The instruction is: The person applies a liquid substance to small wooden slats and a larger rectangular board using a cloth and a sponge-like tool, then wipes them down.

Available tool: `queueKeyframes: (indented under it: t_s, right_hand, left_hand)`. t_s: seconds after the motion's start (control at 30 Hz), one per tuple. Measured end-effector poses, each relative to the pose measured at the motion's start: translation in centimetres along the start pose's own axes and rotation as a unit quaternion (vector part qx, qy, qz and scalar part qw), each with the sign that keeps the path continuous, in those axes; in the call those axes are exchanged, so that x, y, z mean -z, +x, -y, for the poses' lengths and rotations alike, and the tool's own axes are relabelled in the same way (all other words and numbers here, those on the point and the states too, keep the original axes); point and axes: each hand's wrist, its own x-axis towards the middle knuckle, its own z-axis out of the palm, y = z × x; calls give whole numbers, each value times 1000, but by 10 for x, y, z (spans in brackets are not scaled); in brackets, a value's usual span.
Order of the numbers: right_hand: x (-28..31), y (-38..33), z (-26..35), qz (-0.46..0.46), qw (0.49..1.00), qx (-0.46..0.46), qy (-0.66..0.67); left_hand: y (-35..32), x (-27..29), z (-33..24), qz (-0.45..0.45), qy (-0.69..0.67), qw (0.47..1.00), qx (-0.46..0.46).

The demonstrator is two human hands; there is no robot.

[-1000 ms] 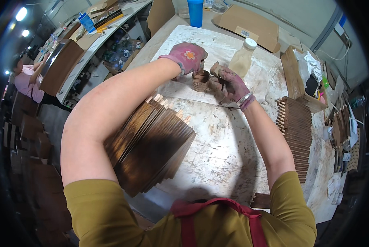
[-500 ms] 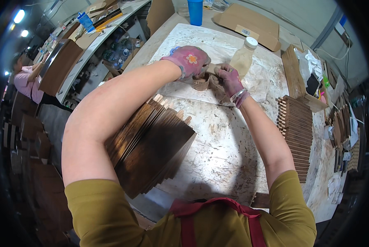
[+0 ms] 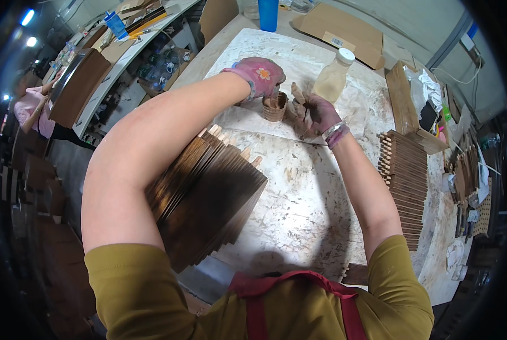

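Note:
My left hand (image 3: 261, 77), in a pink-purple glove with a flower print, is closed above a small ribbed brown cup (image 3: 274, 111). Its fingertips dip to the cup's mouth, where something brown shows; what they grip is hidden. To the right of the cup, my right hand (image 3: 323, 115) in a stained purple glove is closed round a crumpled, brown-stained rag (image 3: 303, 126). Just beyond that hand stands a cloudy bottle with a white cap (image 3: 331, 78). Under my left forearm lies a fanned stack of dark wooden boards (image 3: 208, 195) with pale dowels along the far edge.
A second row of dark boards with dowels (image 3: 407, 187) lies at the right of the white, stained worktable (image 3: 298, 198). Behind it stands a wooden box of odds and ends (image 3: 414, 116). Flattened cardboard (image 3: 344, 31) and a blue cup (image 3: 268, 14) are at the back. A co-worker (image 3: 35, 110) is at the far left.
My hands have moved apart: the right one has drawn back from the cup's rim with the rag. My left hand stays over the cup, its fingers now lower at its mouth.

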Motion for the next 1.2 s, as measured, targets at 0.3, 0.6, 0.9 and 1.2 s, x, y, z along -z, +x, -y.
queueKeyframes:
  t_s: [0.3,0.6,0.9,1.2]
  right_hand:
    - [-11,8,-10,-192,806,211,-519]
    - [1,5,-10,-83,996,-29,-21]
    - [-8,10,-19,-179,784,237,-545]
    - [-15,-14,-4,-123,989,-14,84]
  left_hand:
    - [17,-14,20,49,20,998,13]
    - [23,-22,24,66,38,997,8]
    - [18,-8,5,115,79,989,40]
    - [25,-18,16,109,91,989,34]
